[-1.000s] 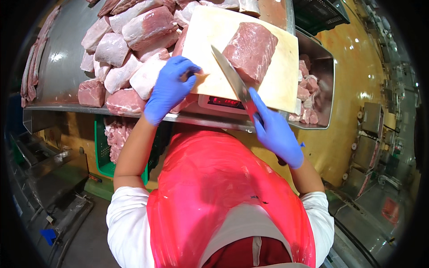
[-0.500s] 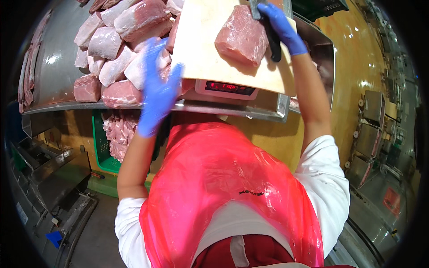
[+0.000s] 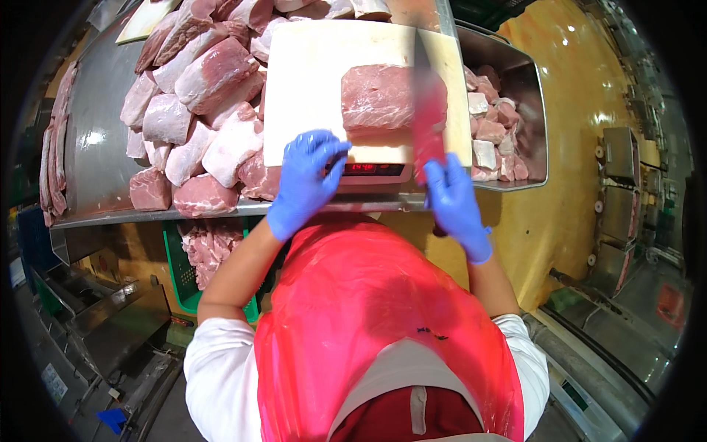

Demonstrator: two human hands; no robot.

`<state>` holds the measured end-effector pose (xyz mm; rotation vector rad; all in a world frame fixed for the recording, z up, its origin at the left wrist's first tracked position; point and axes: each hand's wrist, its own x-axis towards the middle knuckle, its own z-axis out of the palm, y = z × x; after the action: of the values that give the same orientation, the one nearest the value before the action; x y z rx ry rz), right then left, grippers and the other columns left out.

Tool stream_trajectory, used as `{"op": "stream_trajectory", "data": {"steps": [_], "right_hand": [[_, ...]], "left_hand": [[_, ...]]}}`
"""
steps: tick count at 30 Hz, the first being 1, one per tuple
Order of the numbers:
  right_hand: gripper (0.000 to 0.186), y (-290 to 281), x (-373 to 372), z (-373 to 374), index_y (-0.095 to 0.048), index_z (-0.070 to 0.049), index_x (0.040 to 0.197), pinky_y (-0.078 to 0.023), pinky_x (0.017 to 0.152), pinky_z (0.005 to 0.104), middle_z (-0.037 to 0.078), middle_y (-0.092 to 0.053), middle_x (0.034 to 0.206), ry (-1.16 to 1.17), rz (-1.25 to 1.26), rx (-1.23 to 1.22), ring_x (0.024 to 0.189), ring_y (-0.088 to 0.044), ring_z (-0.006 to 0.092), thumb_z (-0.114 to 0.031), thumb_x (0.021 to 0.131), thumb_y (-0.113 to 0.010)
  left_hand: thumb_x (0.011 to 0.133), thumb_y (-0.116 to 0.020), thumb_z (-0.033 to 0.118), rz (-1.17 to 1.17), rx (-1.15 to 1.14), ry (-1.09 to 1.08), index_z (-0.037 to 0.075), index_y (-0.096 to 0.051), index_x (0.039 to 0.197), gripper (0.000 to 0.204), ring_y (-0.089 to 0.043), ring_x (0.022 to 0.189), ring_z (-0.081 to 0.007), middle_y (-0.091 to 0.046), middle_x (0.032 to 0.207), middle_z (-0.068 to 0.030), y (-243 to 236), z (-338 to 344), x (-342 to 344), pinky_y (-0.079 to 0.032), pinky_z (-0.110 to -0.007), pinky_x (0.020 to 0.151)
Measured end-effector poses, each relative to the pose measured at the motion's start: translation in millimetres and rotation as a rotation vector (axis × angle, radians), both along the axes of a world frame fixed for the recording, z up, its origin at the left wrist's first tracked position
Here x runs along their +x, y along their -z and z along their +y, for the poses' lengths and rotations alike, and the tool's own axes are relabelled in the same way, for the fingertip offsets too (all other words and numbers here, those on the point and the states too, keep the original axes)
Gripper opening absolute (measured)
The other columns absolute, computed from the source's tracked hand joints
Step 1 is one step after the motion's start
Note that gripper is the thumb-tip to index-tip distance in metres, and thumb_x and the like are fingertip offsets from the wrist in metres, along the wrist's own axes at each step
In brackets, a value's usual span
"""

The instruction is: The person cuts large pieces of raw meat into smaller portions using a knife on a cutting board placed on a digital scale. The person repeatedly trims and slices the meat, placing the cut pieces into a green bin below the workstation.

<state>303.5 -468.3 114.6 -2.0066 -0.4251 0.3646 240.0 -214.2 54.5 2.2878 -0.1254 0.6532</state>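
A block of raw meat (image 3: 377,97) lies on the white cutting board (image 3: 303,88). My right hand (image 3: 456,202), in a blue glove, is closed around the handle of a knife (image 3: 427,110). Its blade, blurred and reflecting red, points away over the right end of the meat. My left hand (image 3: 308,173), also gloved in blue, is at the board's front left edge, its thumb apart and its fingers slightly bent. Nothing shows in it. Beside its fingertips is the lit red display of a scale (image 3: 368,169), partly under the board.
Several large meat pieces (image 3: 213,81) are heaped left of the board on a steel table (image 3: 92,140). A steel tray (image 3: 534,110) of smaller chunks (image 3: 497,136) stands at the right. Below the table's front edge is a green crate (image 3: 180,272) of meat trimmings (image 3: 210,254).
My right hand has come from the board's far right down to its near edge, with the knife now pointing away. My left hand has moved right, from the heap to the board. The view has shifted.
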Motion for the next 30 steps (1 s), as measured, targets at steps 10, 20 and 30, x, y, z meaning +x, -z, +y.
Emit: {"op": "stream_trajectory", "data": {"steps": [10, 20, 30], "right_hand": [[0.07, 1, 18, 32, -0.024, -0.021, 0.161, -0.05, 0.076, 0.055, 0.028, -0.065, 0.104, -0.369, -0.255, -0.272, 0.087, -0.065, 0.0469, -0.008, 0.098, -0.052], [0.074, -49, -7, -105, -0.031, -0.026, 0.159, -0.053, 0.071, 0.0529, 0.019, -0.064, 0.095, -0.423, -0.147, -0.6, 0.077, -0.066, 0.043, -0.001, 0.093, -0.054], [0.078, -17, 13, 51, -0.026, -0.023, 0.161, -0.052, 0.072, 0.0516, 0.021, -0.063, 0.1, -0.394, -0.374, -0.381, 0.08, -0.065, 0.0417, -0.001, 0.092, -0.055]], "left_hand": [[0.08, -0.079, 0.009, -0.121, 0.028, -0.213, 0.012, -0.072, 0.097, 0.018, -0.063, 0.091, -0.0272, -0.068, 0.095, -0.0071, 10, -15, 29, -0.048, -0.039, 0.081], [0.08, -0.08, 0.009, -0.097, -0.085, -0.3, 0.007, -0.066, 0.115, 0.038, -0.062, 0.103, -0.0344, -0.061, 0.116, -0.0178, -6, -36, 18, -0.052, -0.04, 0.088], [0.078, -0.078, 0.006, -0.107, 0.083, -0.098, 0.01, -0.069, 0.105, 0.029, -0.064, 0.091, -0.0284, -0.069, 0.096, -0.0071, 16, -11, 11, -0.049, -0.04, 0.083]]}}
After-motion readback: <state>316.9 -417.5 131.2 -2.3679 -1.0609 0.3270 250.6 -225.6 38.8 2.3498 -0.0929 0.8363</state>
